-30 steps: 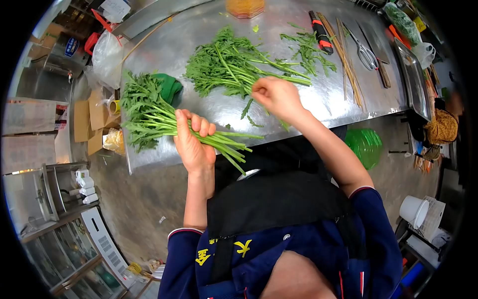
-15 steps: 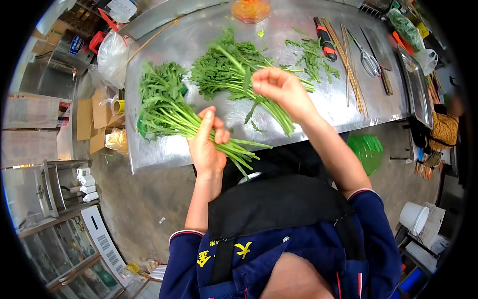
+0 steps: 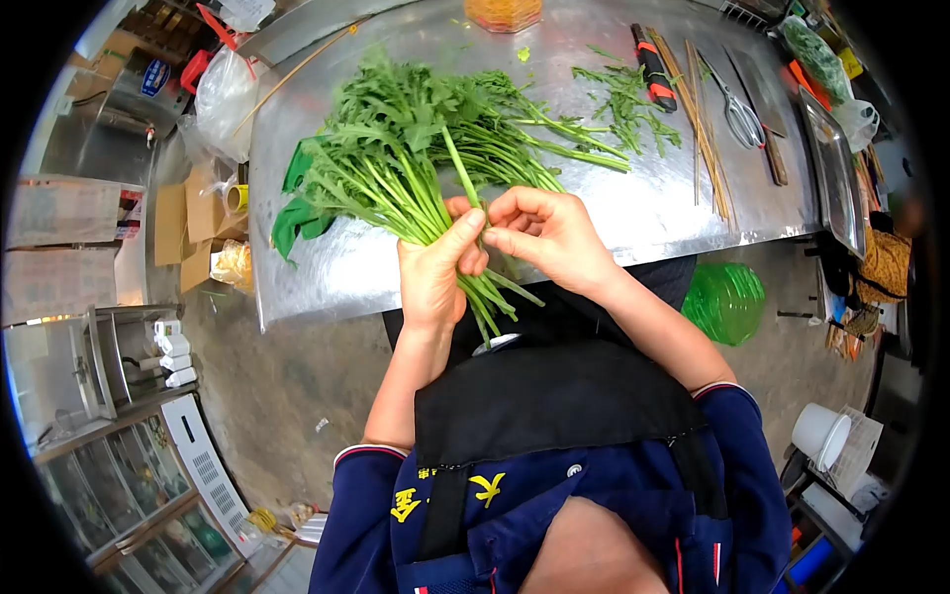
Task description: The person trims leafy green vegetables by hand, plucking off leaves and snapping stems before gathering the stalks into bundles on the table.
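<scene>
My left hand [image 3: 432, 272] is closed around a bunch of chrysanthemum greens [image 3: 381, 124], held tilted above the table's near edge. The leaves point away from me and the cut stems stick out below my fist. My right hand [image 3: 552, 233] meets it at the bunch's right side, thumb and fingers pinched on a single thick stalk [image 3: 458, 163] whose leafy top lies against the bunch. More greens [image 3: 515, 148] lie on the metal table, partly hidden behind the bunch. Loose sprigs [image 3: 633, 104] rest farther right.
On the steel table [image 3: 643, 208] lie a black-and-red tool [image 3: 653, 69], bamboo sticks [image 3: 705, 139], scissors [image 3: 740, 121] and a knife [image 3: 772, 163]. A green plastic piece [image 3: 302, 223] sits at the left, an orange-filled container [image 3: 503, 14] at the back. A metal tray [image 3: 836, 188] stands right.
My right hand has come left and down to my left hand, bringing a stalk to the bunch. The bunch has turned more upright, uncovering the green plastic piece.
</scene>
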